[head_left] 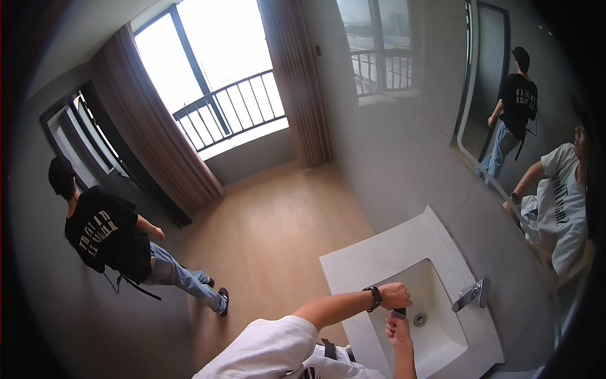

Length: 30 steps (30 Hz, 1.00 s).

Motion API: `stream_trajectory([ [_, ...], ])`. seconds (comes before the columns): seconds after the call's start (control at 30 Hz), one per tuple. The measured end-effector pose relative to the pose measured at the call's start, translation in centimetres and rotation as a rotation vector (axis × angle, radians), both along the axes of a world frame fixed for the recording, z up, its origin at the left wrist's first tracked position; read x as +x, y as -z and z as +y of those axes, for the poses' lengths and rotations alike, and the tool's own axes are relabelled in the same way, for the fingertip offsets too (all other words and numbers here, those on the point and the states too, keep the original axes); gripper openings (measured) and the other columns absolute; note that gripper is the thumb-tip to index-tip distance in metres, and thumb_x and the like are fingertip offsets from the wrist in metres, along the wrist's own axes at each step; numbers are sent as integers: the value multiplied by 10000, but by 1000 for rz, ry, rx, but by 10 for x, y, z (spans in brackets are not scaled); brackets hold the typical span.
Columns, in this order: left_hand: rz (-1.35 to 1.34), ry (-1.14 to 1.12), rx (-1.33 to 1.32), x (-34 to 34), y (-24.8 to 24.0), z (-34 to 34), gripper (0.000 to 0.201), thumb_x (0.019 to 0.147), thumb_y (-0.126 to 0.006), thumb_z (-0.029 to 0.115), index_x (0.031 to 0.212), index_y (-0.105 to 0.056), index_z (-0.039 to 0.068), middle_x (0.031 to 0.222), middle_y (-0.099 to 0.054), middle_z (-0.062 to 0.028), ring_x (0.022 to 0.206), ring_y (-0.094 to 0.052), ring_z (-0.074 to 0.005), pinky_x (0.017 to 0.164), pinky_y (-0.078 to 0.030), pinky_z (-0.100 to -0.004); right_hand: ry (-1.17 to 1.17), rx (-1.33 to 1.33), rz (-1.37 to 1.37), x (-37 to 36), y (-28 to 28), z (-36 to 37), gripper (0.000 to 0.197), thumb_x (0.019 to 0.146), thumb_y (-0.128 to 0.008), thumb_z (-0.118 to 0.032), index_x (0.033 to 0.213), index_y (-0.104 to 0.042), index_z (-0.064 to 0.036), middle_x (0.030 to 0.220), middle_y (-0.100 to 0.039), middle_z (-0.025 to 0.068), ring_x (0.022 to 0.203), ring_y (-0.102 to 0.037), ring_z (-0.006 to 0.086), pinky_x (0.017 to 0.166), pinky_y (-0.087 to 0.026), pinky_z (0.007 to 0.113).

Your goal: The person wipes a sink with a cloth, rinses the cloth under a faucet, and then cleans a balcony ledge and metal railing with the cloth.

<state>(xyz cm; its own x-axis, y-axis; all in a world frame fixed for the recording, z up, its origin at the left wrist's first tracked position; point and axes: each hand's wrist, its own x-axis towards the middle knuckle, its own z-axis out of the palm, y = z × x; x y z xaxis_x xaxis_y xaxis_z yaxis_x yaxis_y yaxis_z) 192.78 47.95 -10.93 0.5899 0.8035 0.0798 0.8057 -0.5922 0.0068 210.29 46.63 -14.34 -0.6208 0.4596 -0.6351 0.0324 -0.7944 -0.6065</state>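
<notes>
Over the white washbasin (449,316), my two hands meet, the left above the right. My left hand (395,295), with a dark watch (375,298) on its wrist, is closed with its fingers curled. Just below it, my right hand (398,330) is closed too, its fingers bent upward. A small dark object (399,311) with a pinkish lower part shows between them, partly covered by fingers. Its kind is too small to make out. Beside the hands, the round drain (420,320) lies in the basin floor.
A chrome faucet (470,295) stands at the basin's right rim, on the white countertop (353,265). A mirror (536,145) hangs on the right wall. To the left, a person in a black shirt (104,224) stands on the wooden floor (271,234) near a doorway.
</notes>
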Motion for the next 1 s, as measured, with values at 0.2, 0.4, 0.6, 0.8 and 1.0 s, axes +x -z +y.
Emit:
stream_trajectory([
  [0.2,-213,-145,18,-18,16,7,63,723,-674,150,735,-635,101,685,-669,-76,682,-682,-279,592,-518,-382,161,-49,25,-24,1,-2,188,751,-616,30,756,-503,-120,575,-359,-42,410,-289,75,395,-235,242],
  [0.4,-302,-120,9,-58,37,-1,77,633,-684,145,615,-632,91,601,-645,-115,604,-660,-310,535,-501,-403,157,147,-172,-61,1,-16,113,808,-621,7,825,-555,-83,605,-436,-25,425,-346,72,413,-304,242],
  [0.6,-263,-230,32,-156,59,-28,181,792,-654,190,919,-577,87,765,-622,-62,753,-653,-272,630,-527,-385,127,127,-108,-149,49,-21,113,885,-646,-157,985,-616,-114,732,-528,-19,506,-425,60,460,-366,229],
  [0.8,-387,-380,75,-276,49,-128,349,808,-656,130,1131,-534,77,1084,-561,-97,1046,-559,-271,840,-494,-387,1,67,-3,-265,66,-58,279,900,-662,-284,1138,-584,-161,841,-583,-10,641,-509,78,549,-468,271],
  [1.0,-892,-1021,70,-364,60,-240,343,729,-734,166,1049,-647,77,912,-682,-124,927,-651,-327,787,-533,-417,-337,336,37,-398,35,-82,373,865,-715,-135,1188,-529,-110,1108,-614,37,943,-636,149,708,-577,332],
])
